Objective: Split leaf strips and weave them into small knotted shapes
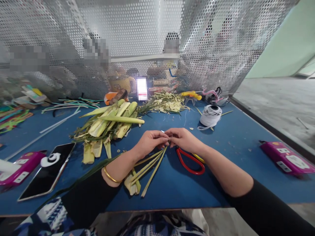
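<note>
My left hand (154, 141) and my right hand (183, 139) meet above the middle of the blue table, fingertips pinched together. Narrow pale green plant strips (150, 167) fan out toward me from the fingers of my left hand, which closes on their thin ends. A fine light line, perhaps thread, crosses by the left fingers. What my right fingertips pinch is hidden. Under my right hand lie scissors with red handle loops (190, 164), partly covered, with a bit of yellow beside them. A pile of green husk-like stalks (115, 118) rests beyond my left hand.
A white thread spool (211, 116) stands at back right. Shredded plant bits (167, 102) and a yellow tool (192, 95) lie along the perforated metal screen (137, 29). At left are a phone (49, 177) and a magenta box (27, 165); another magenta box (286, 157) is right.
</note>
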`<state>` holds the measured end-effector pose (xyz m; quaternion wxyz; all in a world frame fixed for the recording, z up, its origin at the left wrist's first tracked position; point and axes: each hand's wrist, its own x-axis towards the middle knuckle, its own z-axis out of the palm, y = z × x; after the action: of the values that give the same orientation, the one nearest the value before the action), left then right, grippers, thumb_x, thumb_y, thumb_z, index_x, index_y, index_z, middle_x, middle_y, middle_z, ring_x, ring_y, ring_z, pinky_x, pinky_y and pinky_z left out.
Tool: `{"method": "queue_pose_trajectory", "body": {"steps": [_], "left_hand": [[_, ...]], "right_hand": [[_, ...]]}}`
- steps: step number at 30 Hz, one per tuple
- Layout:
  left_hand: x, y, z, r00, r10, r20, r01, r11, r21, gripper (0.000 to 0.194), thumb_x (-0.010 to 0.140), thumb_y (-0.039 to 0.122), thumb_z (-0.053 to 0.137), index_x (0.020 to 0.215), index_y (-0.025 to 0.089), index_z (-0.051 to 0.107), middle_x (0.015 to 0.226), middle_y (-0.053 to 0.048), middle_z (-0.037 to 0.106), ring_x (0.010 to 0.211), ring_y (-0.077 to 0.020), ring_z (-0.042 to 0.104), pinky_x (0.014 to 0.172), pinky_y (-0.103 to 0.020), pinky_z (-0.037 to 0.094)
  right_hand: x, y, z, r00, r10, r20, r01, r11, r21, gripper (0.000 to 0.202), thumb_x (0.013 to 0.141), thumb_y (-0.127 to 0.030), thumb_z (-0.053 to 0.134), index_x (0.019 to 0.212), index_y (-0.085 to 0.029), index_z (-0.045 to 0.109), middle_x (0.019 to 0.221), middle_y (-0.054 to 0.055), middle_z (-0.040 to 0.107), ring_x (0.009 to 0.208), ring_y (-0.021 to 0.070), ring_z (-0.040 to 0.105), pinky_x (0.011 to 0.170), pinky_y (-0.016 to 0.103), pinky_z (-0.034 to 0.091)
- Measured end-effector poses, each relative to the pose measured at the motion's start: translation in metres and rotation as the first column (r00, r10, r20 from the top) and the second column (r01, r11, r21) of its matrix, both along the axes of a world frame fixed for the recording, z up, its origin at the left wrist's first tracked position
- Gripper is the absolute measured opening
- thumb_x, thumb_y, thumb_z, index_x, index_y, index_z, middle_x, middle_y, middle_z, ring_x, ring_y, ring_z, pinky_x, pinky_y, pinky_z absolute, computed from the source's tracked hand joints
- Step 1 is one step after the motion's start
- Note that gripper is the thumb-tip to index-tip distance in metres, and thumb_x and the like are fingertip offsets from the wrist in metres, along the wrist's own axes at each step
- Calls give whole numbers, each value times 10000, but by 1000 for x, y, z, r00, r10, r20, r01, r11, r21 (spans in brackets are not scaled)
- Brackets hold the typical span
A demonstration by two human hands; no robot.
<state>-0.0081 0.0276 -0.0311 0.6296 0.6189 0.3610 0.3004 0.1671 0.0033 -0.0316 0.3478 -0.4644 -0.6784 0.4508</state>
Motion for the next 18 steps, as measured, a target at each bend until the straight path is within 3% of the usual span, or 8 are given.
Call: {"method": "queue_pose_trajectory", "body": {"steps": [4, 8, 13, 18], "left_hand": [[-1, 1, -2, 1000, 26, 6, -26, 1000, 13, 192, 696, 288, 713, 814, 138, 726, 684, -28, 688, 568, -87, 553, 621, -232, 468], [-1, 0, -2, 997, 68, 32, -66, 997, -38, 246, 678, 288, 731, 875, 143, 750, 694, -30, 695, 572, -90, 553, 642, -242, 479], [1, 0, -1, 988, 142, 67, -133, 982, -131, 319, 652, 305, 754, 924, 138, 753, 709, -39, 696, 608, -106, 577, 672, -258, 494], [1, 0, -2, 983, 156, 91, -141, 978, -156, 302, 632, 294, 768, 889, 136, 756, 695, -35, 691, 617, -106, 581, 689, -262, 495]], "right_hand": [[-1, 0, 2, 998, 47, -43, -50, 996, -69, 139, 715, -156, 511, 725, -167, 649, 695, -12, 661, 639, 115, 628, 657, 243, 503], [-1, -1, 2, 999, -44, -5, 43, 995, -86, 99, 706, -210, 574, 682, -163, 658, 598, -23, 627, 579, 110, 594, 592, 223, 451], [-1, -2, 3, 981, -183, 62, 185, 982, -37, 151, 714, -309, 601, 672, -167, 634, 456, -55, 502, 450, 89, 446, 473, 215, 323], [-5, -4, 6, 981, -190, -40, 184, 975, -127, 172, 707, -344, 576, 691, -174, 599, 459, -66, 469, 442, 79, 389, 463, 214, 283]]}}
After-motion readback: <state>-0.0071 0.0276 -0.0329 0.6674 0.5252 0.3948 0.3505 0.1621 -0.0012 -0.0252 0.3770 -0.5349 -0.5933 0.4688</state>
